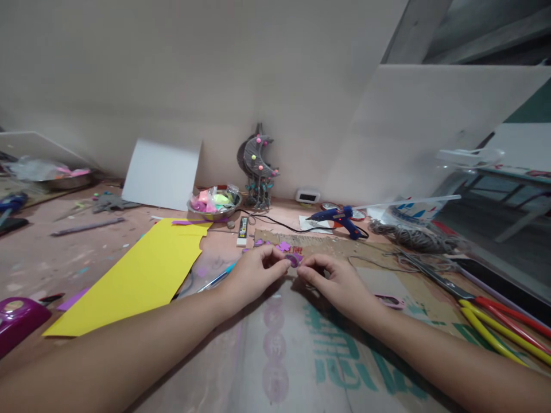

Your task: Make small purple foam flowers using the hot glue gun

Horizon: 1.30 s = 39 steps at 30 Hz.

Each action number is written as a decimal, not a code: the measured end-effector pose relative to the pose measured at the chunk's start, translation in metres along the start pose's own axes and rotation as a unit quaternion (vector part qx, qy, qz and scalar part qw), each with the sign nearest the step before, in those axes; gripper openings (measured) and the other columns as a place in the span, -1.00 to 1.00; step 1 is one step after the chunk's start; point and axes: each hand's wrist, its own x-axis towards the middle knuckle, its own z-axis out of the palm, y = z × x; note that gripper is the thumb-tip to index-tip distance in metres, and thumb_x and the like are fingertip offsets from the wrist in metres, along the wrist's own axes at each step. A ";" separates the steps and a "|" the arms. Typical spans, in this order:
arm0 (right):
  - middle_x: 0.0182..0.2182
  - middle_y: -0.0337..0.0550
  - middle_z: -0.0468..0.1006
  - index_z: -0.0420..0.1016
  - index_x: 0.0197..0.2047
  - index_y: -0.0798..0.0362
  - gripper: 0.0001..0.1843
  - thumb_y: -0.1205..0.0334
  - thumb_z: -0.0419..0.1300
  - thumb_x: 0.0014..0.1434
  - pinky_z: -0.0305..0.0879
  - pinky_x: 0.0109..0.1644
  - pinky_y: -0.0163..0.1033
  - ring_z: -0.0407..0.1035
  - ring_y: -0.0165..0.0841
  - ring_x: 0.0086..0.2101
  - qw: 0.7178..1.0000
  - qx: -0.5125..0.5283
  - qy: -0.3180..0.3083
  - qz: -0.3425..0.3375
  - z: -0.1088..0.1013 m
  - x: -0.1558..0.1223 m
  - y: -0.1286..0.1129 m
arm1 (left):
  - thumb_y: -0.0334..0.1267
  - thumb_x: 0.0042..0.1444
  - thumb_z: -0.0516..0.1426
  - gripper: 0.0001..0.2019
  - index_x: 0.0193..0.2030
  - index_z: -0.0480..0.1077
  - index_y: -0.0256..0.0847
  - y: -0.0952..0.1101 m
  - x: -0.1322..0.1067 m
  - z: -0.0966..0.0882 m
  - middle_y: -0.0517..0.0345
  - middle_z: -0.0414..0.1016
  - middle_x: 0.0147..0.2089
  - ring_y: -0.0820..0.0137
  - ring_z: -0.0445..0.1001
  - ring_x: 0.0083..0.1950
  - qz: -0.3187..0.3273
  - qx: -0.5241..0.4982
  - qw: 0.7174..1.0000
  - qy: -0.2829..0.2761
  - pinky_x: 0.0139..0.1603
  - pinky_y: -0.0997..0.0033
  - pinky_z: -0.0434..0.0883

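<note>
A small purple piece (293,261), perhaps a paper or foam cut-out, is held between my two hands above the cardboard; its exact shape is too small to make out. My left hand (255,274) pinches its left side between thumb and forefinger. At its right edge, the thumb and fingertips of my right hand (333,282) are also pinched together on it. Just beyond lie several purple flower-shaped cut-outs (284,246). Beneath both wrists is a cardboard sheet (297,344) with printed lettering. A blue pen (217,277) lies beside my left wrist, and a pink-framed oval item (391,301) lies under my right forearm.
Yellow card (142,275) lies left. A blue glue gun (340,218) rests behind the hands, its cord running left. Scissors (465,298) and grey yarn (413,236) are at right. A moon ornament (258,158) and a bowl of clay packets (215,213) stand by the wall.
</note>
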 end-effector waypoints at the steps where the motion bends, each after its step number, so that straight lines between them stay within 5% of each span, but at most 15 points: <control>1: -0.53 -0.22 0.52 0.42 -0.47 0.06 -0.73 0.11 0.07 0.16 0.25 -0.40 -0.33 0.36 -0.39 -0.47 1.000 -0.013 0.000 -0.010 -0.001 0.000 0.000 | -0.14 0.07 0.07 -0.80 -0.39 0.34 -0.26 0.001 0.000 0.000 0.21 0.37 -0.45 0.47 0.32 -0.40 0.000 0.002 1.000 -0.010 -0.39 0.51 0.25; 7: -0.54 -0.26 0.35 0.28 -0.46 0.04 -0.74 0.10 0.01 0.20 0.20 -0.39 -0.32 0.26 -0.41 -0.48 0.987 -0.032 0.148 -0.051 -0.010 -0.003 0.008 | -0.19 0.07 0.05 -0.82 -0.38 0.40 -0.23 0.006 -0.007 0.000 0.18 0.47 -0.37 0.40 0.38 -0.32 0.036 0.082 0.994 -0.069 -0.30 0.47 0.27; 12: -0.34 -0.15 0.48 0.39 -0.18 0.06 -0.79 0.15 0.06 0.17 0.27 -0.26 -0.26 0.35 -0.35 -0.35 0.993 -0.016 0.113 -0.037 -0.008 -0.004 0.009 | -0.18 0.09 0.04 -0.81 -0.36 0.39 -0.23 0.007 -0.009 0.000 0.18 0.47 -0.36 0.41 0.39 -0.31 0.034 0.078 0.994 -0.061 -0.27 0.46 0.28; 21: -0.49 -0.20 0.50 0.43 -0.45 0.04 -0.74 0.14 0.03 0.19 0.27 -0.30 -0.28 0.38 -0.35 -0.40 0.997 -0.045 0.028 -0.050 -0.004 -0.001 0.005 | -0.17 0.09 0.05 -0.82 -0.36 0.39 -0.23 0.004 -0.007 0.001 0.19 0.47 -0.36 0.42 0.40 -0.31 0.032 0.046 0.997 -0.053 -0.29 0.48 0.30; 28: -0.49 -0.19 0.52 0.43 -0.43 0.05 -0.74 0.13 0.04 0.18 0.28 -0.31 -0.28 0.38 -0.35 -0.42 0.998 -0.047 0.028 -0.039 -0.002 -0.002 0.004 | -0.15 0.11 0.05 -0.77 -0.19 0.41 -0.24 0.000 -0.004 0.001 0.14 0.49 -0.27 0.43 0.41 -0.27 0.024 -0.046 0.996 -0.073 -0.27 0.50 0.31; 39: -0.50 -0.24 0.48 0.42 -0.41 0.05 -0.75 0.04 0.11 0.13 0.23 -0.38 -0.32 0.33 -0.38 -0.46 0.996 -0.059 0.061 -0.012 -0.005 -0.003 0.005 | -0.18 0.10 0.05 -0.80 -0.31 0.42 -0.25 0.003 -0.004 -0.001 0.16 0.47 -0.35 0.43 0.39 -0.33 0.027 0.001 0.999 -0.036 -0.32 0.49 0.30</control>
